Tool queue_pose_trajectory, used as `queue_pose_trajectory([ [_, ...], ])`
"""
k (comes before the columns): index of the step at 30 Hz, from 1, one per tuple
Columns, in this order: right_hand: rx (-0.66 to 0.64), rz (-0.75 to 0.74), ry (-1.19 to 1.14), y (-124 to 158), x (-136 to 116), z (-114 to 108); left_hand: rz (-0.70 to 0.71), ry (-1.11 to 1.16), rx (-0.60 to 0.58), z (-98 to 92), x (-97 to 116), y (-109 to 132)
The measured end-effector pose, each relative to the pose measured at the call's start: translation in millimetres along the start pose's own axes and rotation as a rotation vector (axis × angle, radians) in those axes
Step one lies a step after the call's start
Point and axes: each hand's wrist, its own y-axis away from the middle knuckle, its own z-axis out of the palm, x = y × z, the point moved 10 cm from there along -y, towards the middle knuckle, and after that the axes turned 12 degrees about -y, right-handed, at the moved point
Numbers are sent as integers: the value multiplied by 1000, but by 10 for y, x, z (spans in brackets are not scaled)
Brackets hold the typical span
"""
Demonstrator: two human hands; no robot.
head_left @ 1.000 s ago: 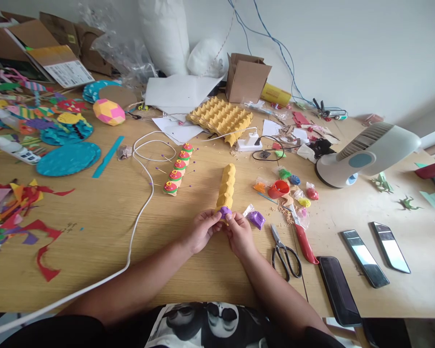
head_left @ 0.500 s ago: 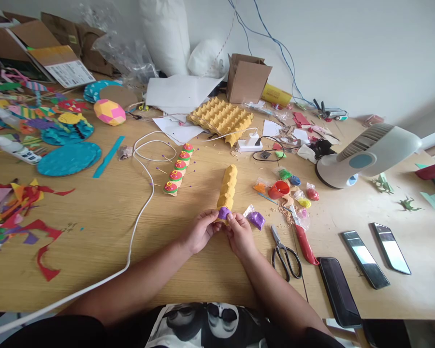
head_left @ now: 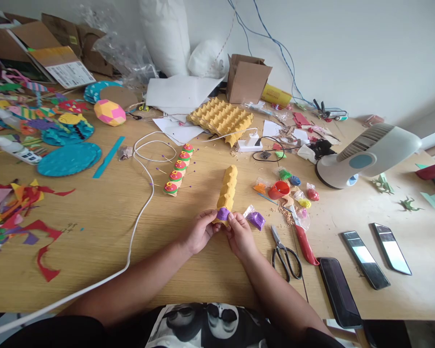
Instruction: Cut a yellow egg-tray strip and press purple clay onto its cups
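Note:
A yellow egg carton strip (head_left: pixel 227 186) points away from me over the middle of the table, its near end between my hands. Purple clay (head_left: pixel 223 213) covers the bump at that end. My left hand (head_left: pixel 200 233) grips the strip from the left, thumb against the clay's edge. From the right, my right hand (head_left: pixel 241 232) pinches the same end, its thumb on the clay. Just right of it lies a packet of purple clay (head_left: pixel 256 220). A finished-looking caterpillar (head_left: pixel 179 171), with red and green bumps and pins along its sides, stands to the left.
Scissors (head_left: pixel 283 251), a red-handled knife (head_left: pixel 304 241) and several phones (head_left: pixel 340 290) lie to the right. Behind them are small clay packets (head_left: pixel 304 203), a red cup (head_left: pixel 279 189) and a fan (head_left: pixel 362 150). A white cable (head_left: pixel 133 237) crosses at left; an egg tray (head_left: pixel 221 118) sits behind.
The purple clay looks slightly wider and flatter over the bump. Both hands keep nearly the same place, with only small thumb movement.

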Motion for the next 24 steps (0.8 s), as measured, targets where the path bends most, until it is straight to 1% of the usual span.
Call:
queue_pose_trajectory([
  [4, 2, 19, -2, -12, 3, -11, 4, 2, 0, -2, -9, -9],
  [8, -30, 39, -22, -14, 0, 36, -1, -15, -28, 18, -27, -27],
  [12, -42, -9, 21, 0, -34, 80, -7, -3, 9, -23, -36, -29],
  [15, -58, -34, 29, 7, -38, 103, -11, -13, 12, -16, -37, -15],
  [24, 18, -73, 39, 14, -50, 36, -49, -18, 8, 20, -68, 3],
])
